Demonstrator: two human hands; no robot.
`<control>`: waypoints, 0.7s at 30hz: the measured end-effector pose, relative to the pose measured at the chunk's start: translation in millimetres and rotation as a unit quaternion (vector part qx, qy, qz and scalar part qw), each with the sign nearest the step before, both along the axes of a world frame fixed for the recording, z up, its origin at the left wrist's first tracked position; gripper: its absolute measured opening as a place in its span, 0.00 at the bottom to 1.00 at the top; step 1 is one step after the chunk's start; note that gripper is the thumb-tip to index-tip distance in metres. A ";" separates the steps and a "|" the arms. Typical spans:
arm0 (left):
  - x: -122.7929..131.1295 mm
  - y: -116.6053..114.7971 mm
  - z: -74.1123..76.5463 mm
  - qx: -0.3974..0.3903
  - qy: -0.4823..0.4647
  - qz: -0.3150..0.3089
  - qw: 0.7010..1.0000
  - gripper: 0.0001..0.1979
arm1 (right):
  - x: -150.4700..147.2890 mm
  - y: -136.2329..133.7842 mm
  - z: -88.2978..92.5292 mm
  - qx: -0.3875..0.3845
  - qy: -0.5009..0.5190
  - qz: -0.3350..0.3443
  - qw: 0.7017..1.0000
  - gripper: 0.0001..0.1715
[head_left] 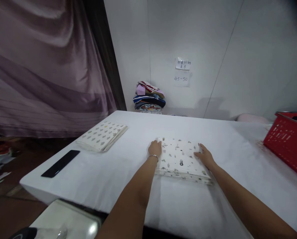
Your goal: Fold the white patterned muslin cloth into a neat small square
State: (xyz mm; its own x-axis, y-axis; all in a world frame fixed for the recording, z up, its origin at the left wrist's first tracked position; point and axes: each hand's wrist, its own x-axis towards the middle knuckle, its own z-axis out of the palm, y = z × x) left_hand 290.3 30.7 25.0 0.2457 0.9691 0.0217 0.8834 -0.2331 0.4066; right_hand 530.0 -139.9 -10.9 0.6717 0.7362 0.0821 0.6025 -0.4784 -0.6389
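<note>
A folded white cloth with small grey prints (pixel 179 156) lies in layers on the white table. My left hand (pixel 155 149), with a bracelet at the wrist, is closed at the cloth's far left edge, its fingers curled at the fabric. At the right edge my right hand (pixel 205 156) has its thumb and fingers apart, with the thumb touching the top of the cloth. Another folded cloth with grey heart-like prints (pixel 102 135) rests to the left, away from both hands.
A black flat object (pixel 60 163) lies near the table's left edge. The red basket (pixel 287 142) stands at the right. Behind the white table (pixel 128 159) is a stack of folded fabrics (pixel 149 98) by the wall. A pale appliance (pixel 64 219) sits low at the front left.
</note>
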 end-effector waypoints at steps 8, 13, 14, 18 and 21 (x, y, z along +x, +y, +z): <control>-16.6 28.4 13.6 -0.008 0.000 0.053 0.999 0.19 | -14.8 49.8 22.8 0.068 0.044 0.029 0.996 0.43; -25.9 40.0 13.3 -0.013 0.010 0.065 0.998 0.20 | -19.3 77.0 17.4 -0.002 -0.051 0.082 0.995 0.38; -26.0 39.9 11.4 -0.016 0.011 0.067 0.998 0.20 | -19.0 78.6 15.5 -0.024 -0.067 0.088 0.994 0.37; -25.1 37.5 7.2 -0.029 0.009 0.070 0.997 0.21 | -16.7 77.3 13.3 -0.085 -0.106 0.107 0.985 0.36; -29.1 32.5 10.1 -0.039 -0.001 0.060 0.997 0.22 | -17.1 68.8 15.3 -0.094 -0.133 0.116 0.980 0.36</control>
State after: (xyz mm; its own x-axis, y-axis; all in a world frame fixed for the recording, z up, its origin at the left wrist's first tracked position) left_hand 261.2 63.2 35.1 0.1279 0.9903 -0.0541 0.9022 -0.0935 0.4211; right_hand 512.9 -71.1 4.4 0.4571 0.8859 0.0790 0.8424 -0.4027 -0.3581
